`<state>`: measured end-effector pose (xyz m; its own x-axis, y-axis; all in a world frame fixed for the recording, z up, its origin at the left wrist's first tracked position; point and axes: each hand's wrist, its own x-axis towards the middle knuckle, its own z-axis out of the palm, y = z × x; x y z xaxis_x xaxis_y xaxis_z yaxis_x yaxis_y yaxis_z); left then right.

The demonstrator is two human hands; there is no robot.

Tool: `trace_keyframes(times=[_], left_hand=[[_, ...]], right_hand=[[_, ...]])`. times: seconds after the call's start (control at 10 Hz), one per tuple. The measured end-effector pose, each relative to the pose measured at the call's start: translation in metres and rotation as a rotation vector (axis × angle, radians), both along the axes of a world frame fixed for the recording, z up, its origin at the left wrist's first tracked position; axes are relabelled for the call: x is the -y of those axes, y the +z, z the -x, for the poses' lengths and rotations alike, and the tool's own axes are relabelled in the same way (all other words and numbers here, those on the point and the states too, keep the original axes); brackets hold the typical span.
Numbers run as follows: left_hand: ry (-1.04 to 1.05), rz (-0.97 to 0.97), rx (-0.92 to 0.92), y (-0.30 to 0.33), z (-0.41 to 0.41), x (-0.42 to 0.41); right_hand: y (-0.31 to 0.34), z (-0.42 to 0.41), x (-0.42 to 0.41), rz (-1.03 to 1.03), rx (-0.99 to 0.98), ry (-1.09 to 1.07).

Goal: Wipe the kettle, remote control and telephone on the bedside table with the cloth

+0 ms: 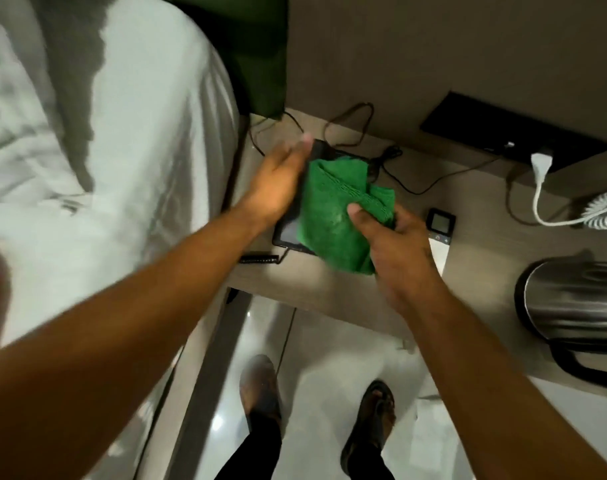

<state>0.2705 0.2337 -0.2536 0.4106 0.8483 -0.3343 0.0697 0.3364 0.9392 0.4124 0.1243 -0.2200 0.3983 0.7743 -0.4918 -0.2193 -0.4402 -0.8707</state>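
A green cloth (336, 216) lies over a black telephone (288, 233) at the left end of the wooden bedside table (329, 292). My right hand (395, 244) grips the cloth's right side and presses it on the phone. My left hand (281, 181) lies flat along the phone's left edge, fingers extended, steadying it. Most of the phone is hidden under the cloth. The steel kettle (572, 303) with a black handle stands at the table's right end. A white remote control (440, 237) with a small dark screen lies just right of my right hand.
A bed with white sheets (104, 150) adjoins the table on the left. Black cords (347, 133) loop behind the phone. A white plug (541, 164) sits in a black wall panel (503, 133). The phone's coiled cord (260, 259) hangs off the front. My feet (316, 403) stand on the tiled floor.
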Motion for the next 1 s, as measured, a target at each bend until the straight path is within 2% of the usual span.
trace_keyframes(times=[0.1, 0.2, 0.3, 0.4, 0.5, 0.6, 0.7, 0.8, 0.9, 1.0], left_hand=[[0.113, 0.403, 0.366, 0.029, 0.039, 0.03], [0.392, 0.334, 0.467, 0.07, 0.137, 0.058], [0.471, 0.216, 0.427, 0.094, 0.201, 0.076], [0.71, 0.181, 0.112, 0.115, 0.288, 0.113], [0.9, 0.203, -0.131, 0.116, 0.335, 0.141], [1.055, 0.32, -0.345, 0.11, 0.383, 0.18], [1.043, 0.35, -0.462, 0.104, 0.395, 0.198], [0.95, 0.278, -0.84, 0.104, 0.392, 0.203], [0.783, 0.142, -1.214, 0.109, 0.377, 0.2], [0.574, -0.121, -1.408, 0.121, 0.334, 0.192]], right_hand=[[0.017, 0.035, -0.019, -0.014, -0.296, 0.136], [0.039, 0.11, -0.047, 0.036, -0.429, 0.423], [0.049, 0.163, -0.058, 0.101, -0.411, 0.611], [0.064, 0.258, -0.058, 0.113, -0.378, 0.851], [0.071, 0.317, -0.05, 0.111, -0.304, 0.965], [0.074, 0.387, -0.034, 0.104, -0.016, 1.154], [0.067, 0.412, -0.027, 0.08, 0.308, 1.264], [0.064, 0.423, -0.018, 0.027, 0.515, 1.306], [0.069, 0.416, -0.013, -0.068, 0.607, 1.292], [0.082, 0.372, -0.01, -0.202, 0.62, 1.189]])
